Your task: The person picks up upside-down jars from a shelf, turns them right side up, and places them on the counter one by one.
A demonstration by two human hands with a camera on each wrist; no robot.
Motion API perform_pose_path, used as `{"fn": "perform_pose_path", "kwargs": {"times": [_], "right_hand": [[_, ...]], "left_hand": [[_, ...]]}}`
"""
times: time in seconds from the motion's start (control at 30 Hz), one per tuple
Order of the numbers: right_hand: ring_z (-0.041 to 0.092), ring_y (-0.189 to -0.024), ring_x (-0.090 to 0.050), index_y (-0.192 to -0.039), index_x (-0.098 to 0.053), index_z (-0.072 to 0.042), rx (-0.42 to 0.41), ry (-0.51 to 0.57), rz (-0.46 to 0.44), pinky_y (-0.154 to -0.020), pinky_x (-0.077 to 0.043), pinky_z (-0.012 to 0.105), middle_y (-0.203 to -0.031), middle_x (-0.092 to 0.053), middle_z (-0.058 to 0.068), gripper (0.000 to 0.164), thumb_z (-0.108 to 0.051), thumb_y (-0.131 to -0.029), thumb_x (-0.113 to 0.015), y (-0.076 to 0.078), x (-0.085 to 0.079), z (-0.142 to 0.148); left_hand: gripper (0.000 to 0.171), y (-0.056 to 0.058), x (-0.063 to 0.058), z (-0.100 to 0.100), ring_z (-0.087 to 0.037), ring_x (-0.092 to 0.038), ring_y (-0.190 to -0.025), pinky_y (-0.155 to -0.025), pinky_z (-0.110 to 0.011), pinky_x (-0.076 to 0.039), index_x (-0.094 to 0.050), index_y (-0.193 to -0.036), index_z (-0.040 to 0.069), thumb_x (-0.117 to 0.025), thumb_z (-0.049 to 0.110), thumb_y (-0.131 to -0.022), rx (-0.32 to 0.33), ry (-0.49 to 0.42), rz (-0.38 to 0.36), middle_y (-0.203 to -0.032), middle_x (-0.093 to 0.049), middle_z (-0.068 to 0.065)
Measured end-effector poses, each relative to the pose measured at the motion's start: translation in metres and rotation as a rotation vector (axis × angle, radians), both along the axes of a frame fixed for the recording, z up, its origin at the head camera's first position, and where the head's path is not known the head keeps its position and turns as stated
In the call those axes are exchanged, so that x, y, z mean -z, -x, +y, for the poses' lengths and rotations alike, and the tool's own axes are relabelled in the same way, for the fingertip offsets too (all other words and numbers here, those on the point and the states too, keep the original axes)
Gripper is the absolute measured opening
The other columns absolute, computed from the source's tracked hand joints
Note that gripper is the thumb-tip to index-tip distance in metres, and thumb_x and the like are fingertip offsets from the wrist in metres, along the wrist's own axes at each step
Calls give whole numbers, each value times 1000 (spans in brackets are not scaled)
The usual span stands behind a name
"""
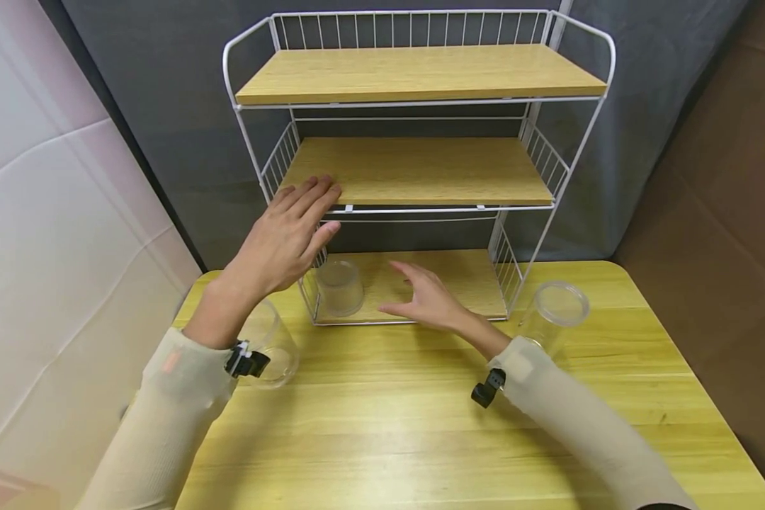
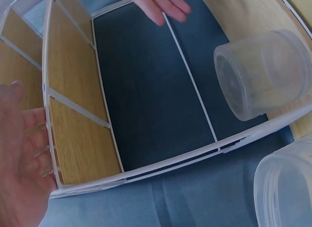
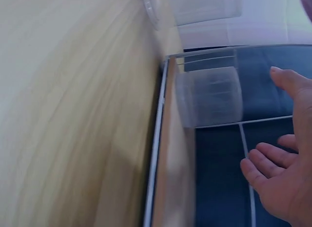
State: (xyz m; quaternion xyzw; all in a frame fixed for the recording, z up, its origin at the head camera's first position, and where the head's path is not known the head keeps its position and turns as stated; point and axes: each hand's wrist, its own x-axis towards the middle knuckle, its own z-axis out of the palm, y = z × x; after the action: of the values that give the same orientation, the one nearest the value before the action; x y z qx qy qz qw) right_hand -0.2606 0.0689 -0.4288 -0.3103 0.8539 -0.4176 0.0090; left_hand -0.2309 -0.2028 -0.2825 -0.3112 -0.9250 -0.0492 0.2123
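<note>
A clear plastic jar (image 1: 340, 289) stands at the left end of the bottom shelf (image 1: 421, 280) of a white wire rack with wooden boards. My right hand (image 1: 428, 299) is at the front of that shelf, thumb and fingers spread toward the jar but apart from it. The right wrist view shows this hand (image 3: 285, 161) holding nothing, with the jar (image 3: 214, 96) beyond it. My left hand (image 1: 274, 241), fingers extended, is at the left front end of the middle shelf (image 1: 421, 170); whether it touches the rack is hard to tell. It holds nothing.
Another clear jar (image 1: 275, 354) stands on the wooden table (image 1: 370, 425) beneath my left forearm. A lidded clear jar (image 1: 559, 312) is right of the rack. The top shelf (image 1: 421, 71) has a wire rail. Grey cloth (image 1: 166, 92) hangs behind.
</note>
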Motion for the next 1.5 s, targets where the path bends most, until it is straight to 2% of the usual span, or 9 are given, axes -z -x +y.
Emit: {"fn": "perform_pose_path", "kwargs": {"times": [0.17,0.43,0.67,0.93,1.13,1.5], "right_hand": [[45,-139,-54,-162,-38,-1,-7,99,-70,-113,-48,56,-158,-50,23,92,-33,-90,-86,10,12,-19],[46,-142,-51,-163,-37,-3,3,121,-116,-114,-47,54,-162,-46,21,95,-35,-89,-87,20,27,-41],[46,-143,-51,-164,-35,-4,2,145,-169,-115,-47,52,-164,-42,22,98,-34,-88,-89,24,32,-57],[38,-144,-50,-161,-39,-1,-2,156,-148,-116,-47,49,-161,-48,17,93,-30,-88,-89,31,34,-72],[29,-140,-55,-161,-43,-6,9,131,-102,-112,-50,43,-158,-52,12,90,-30,-88,-89,35,32,-80],[28,-136,-57,-159,-46,-6,28,124,-92,-111,-50,43,-154,-56,12,88,-29,-86,-90,41,34,-90]], "left_hand": [[58,1,0,-1,-39,-31,-158,-129,-58,-21,-36,-164,2,-47,29,-113,7,-5,-2,-170,-33,-21],[58,0,2,-1,-40,-32,-157,-128,-59,-22,-37,-163,2,-46,30,-114,21,-15,6,-170,-34,-21],[58,0,4,-1,-41,-33,-156,-128,-59,-23,-39,-163,1,-41,34,-115,34,-26,14,-169,-36,-21],[60,0,3,-1,-41,-34,-156,-127,-60,-23,-39,-162,1,-35,39,-116,36,-36,25,-168,-36,-22],[60,1,3,0,-42,-36,-154,-126,-61,-25,-41,-161,0,-35,39,-116,46,-44,40,-167,-38,-22],[62,4,5,-1,-42,-36,-154,-127,-61,-25,-42,-161,0,-32,42,-116,46,-48,49,-167,-39,-22]]}}
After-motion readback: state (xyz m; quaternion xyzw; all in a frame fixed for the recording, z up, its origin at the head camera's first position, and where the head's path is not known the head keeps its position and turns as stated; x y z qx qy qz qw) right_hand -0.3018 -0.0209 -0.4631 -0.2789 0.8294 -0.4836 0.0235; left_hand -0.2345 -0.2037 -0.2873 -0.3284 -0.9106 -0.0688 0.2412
